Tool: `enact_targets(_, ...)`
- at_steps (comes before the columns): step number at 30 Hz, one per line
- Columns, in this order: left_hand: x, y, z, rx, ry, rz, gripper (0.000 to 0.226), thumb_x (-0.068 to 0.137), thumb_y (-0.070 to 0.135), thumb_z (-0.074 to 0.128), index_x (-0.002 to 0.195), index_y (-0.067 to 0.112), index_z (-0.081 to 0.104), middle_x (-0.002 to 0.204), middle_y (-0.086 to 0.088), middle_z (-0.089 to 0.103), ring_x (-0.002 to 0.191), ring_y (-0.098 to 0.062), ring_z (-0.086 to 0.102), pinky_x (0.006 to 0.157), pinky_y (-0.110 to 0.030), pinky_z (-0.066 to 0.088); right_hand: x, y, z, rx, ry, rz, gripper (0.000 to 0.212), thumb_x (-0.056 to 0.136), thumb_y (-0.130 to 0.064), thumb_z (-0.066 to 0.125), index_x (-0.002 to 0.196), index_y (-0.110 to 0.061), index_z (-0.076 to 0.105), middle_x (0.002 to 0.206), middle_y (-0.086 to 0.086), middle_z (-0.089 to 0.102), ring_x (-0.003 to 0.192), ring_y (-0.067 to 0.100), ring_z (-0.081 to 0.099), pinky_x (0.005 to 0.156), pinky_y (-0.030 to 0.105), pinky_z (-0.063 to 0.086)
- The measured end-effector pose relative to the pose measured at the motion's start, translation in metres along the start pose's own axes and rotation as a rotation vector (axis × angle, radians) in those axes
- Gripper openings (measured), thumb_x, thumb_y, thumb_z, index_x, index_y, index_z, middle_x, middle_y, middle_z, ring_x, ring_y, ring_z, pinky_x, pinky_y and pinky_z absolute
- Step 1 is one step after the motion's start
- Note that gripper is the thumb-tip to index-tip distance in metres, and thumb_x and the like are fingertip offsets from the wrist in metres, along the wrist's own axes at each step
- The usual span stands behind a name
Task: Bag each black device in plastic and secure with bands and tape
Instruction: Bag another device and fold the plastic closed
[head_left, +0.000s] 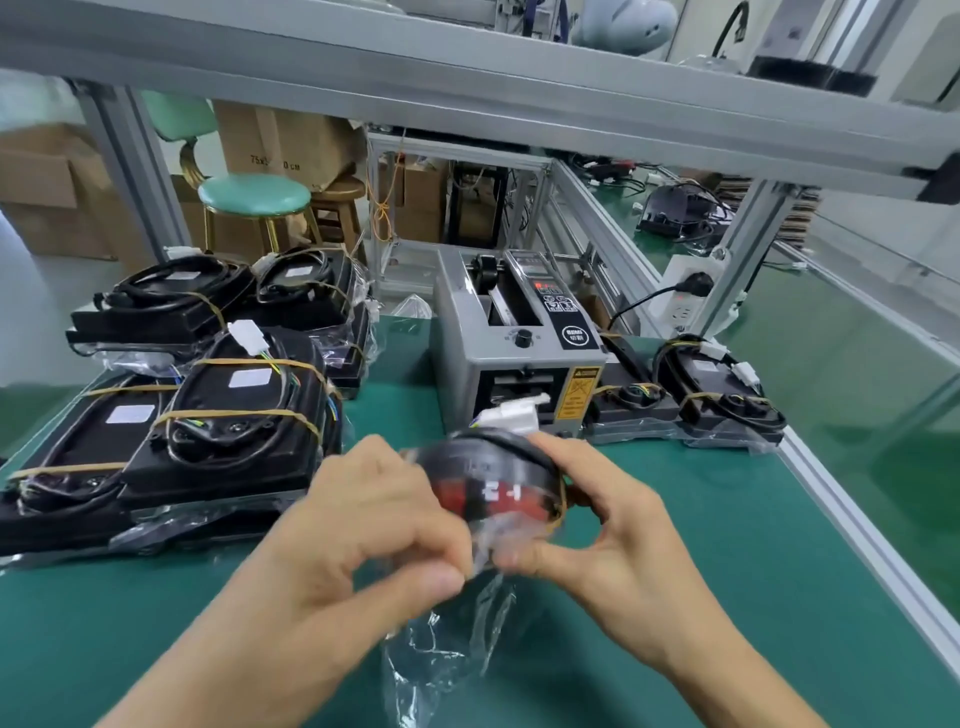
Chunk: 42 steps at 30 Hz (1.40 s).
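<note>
**Black device mid-bagging, both hands on it**

Black device (493, 483) is up off the green mat (727, 545). Our left hand (363, 525) and right hand (608, 535) pinch its plastic bag (467, 623) together, just in front of the tape dispenser (514, 348).

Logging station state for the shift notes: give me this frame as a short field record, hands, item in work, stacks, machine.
left hand: pinches the clear plastic bag at the device's lower edge
right hand: grips the held device and pinches the same plastic
held device: black, red label, white connector on top, lifted off the green mat
banded stack: left of hands, bagged units with tan bands
right units: beside the machine, bagged
tape dispenser: grey, behind the hands
</note>
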<state>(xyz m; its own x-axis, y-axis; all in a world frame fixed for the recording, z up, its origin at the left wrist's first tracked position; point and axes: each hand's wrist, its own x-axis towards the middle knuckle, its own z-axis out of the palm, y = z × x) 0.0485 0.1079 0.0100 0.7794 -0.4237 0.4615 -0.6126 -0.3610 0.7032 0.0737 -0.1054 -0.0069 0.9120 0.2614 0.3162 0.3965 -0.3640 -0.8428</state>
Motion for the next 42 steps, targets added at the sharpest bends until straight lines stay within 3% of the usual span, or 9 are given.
enact_targets(5, -0.005, -0.005, -0.013, 0.056, -0.041, -0.027, 0.013, 0.076, 0.047, 0.067, 0.073, 0.035, 0.071, 0.078, 0.013, 0.059, 0.084, -0.008, 0.056, 0.078, -0.019, 0.04, 0.012, 0.001, -0.005, 0.051, -0.049, 0.04, 0.066, 0.066, -0.013, 0.087, 0.125, -0.028, 0.061, 0.118, -0.012, 0.066, 0.11, 0.009, 0.062, 0.096, 0.025, 0.047)
enact_targets(9, 0.005, -0.004, -0.022, -0.097, 0.36, -0.147, 0.03, 0.073, 0.059, 0.066, 0.084, 0.032, 0.072, 0.083, 0.006, 0.065, 0.071, -0.01, 0.059, 0.063, -0.026, 0.048, 0.015, 0.003, -0.007, 0.097, -0.097, 0.084, 0.065, 0.066, -0.014, 0.087, 0.124, -0.028, 0.061, 0.119, -0.008, 0.065, 0.111, 0.014, 0.062, 0.101, 0.038, 0.046)
enact_targets(12, 0.013, -0.008, -0.004, -0.191, 0.243, -0.21, 0.062, 0.055, 0.053, 0.076, 0.114, 0.052, 0.06, 0.117, 0.022, 0.061, 0.103, 0.008, 0.059, 0.076, -0.003, 0.045, 0.013, 0.002, 0.005, 0.161, -0.098, 0.082, 0.068, 0.067, -0.014, 0.087, 0.127, -0.031, 0.059, 0.121, -0.008, 0.065, 0.113, 0.013, 0.061, 0.102, 0.04, 0.046)
enact_targets(15, 0.013, -0.013, 0.013, -0.201, 0.306, -0.201, 0.061, 0.055, 0.049, 0.083, 0.113, 0.05, 0.063, 0.113, 0.02, 0.065, 0.096, 0.004, 0.065, 0.073, -0.004, 0.048, 0.002, 0.007, 0.026, 0.284, -0.041, 0.101, 0.069, 0.071, -0.025, 0.083, 0.13, -0.043, 0.053, 0.128, -0.013, 0.061, 0.122, 0.006, 0.055, 0.106, 0.027, 0.041)
enact_targets(17, 0.012, -0.021, 0.011, -0.166, 0.44, -0.241, 0.069, 0.046, 0.047, 0.092, 0.109, 0.051, 0.062, 0.106, 0.023, 0.067, 0.088, 0.007, 0.066, 0.069, -0.003, 0.048, -0.001, 0.014, 0.031, 0.333, 0.068, 0.169, 0.052, 0.077, -0.03, 0.077, 0.123, -0.045, 0.059, 0.124, -0.021, 0.062, 0.119, -0.004, 0.054, 0.099, 0.013, 0.041)
enact_targets(20, 0.014, -0.032, 0.006, -0.119, 0.508, -0.288, 0.065, 0.046, 0.06, 0.083, 0.106, 0.051, 0.058, 0.102, 0.03, 0.064, 0.086, 0.013, 0.062, 0.067, 0.0, 0.045, 0.013, 0.031, 0.021, 0.353, 0.383, 0.427, 0.016, 0.087, -0.017, 0.069, 0.088, -0.031, 0.075, 0.084, -0.022, 0.071, 0.08, -0.008, 0.06, 0.072, 0.006, 0.046)
enact_targets(23, 0.014, -0.032, 0.008, -0.136, 0.535, -0.307, 0.064, 0.046, 0.065, 0.076, 0.106, 0.052, 0.057, 0.1, 0.031, 0.064, 0.085, 0.013, 0.062, 0.067, 0.0, 0.045, 0.037, 0.041, 0.014, 0.357, 0.514, 0.56, 0.02, 0.089, -0.014, 0.066, 0.075, -0.028, 0.071, 0.065, -0.023, 0.066, 0.056, -0.013, 0.054, 0.058, 0.003, 0.042)
enact_targets(30, 0.011, -0.026, 0.012, -0.142, 0.529, -0.308, 0.064, 0.047, 0.059, 0.079, 0.107, 0.051, 0.056, 0.099, 0.03, 0.065, 0.081, 0.009, 0.064, 0.065, 0.0, 0.046, 0.074, 0.041, 0.022, 0.407, 0.586, 0.679, 0.015, 0.086, -0.018, 0.071, 0.073, -0.025, 0.069, 0.039, -0.022, 0.048, 0.052, 0.0, 0.04, 0.058, 0.016, 0.037)
enact_targets(42, 0.007, -0.02, 0.014, -0.162, 0.504, -0.298, 0.066, 0.051, 0.041, 0.089, 0.109, 0.047, 0.057, 0.102, 0.027, 0.065, 0.086, 0.005, 0.065, 0.066, 0.0, 0.045, 0.093, 0.034, 0.027, 0.482, 0.679, 0.814, 0.021, 0.083, -0.01, 0.072, 0.066, -0.015, 0.06, 0.051, -0.006, 0.042, 0.044, 0.009, 0.031, 0.042, 0.017, 0.028)
